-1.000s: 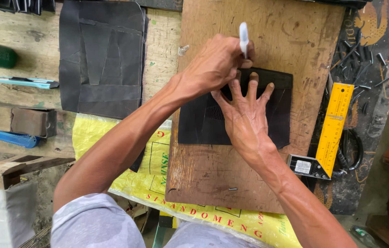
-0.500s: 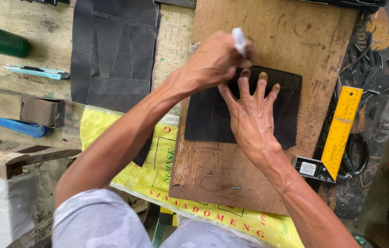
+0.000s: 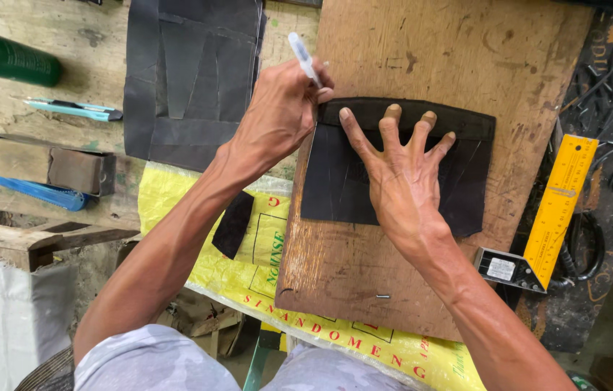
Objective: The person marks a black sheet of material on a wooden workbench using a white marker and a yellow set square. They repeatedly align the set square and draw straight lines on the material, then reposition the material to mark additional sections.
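Right hand splayed flat on black sheet

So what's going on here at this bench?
A person is marking a dark sheet that lies on a wooden board. The right hand presses flat on the sheet, fingers spread, while the left hand holds a pen at the sheet's top left edge. A yellow square lies to the right, a larger dark sheet to the left.
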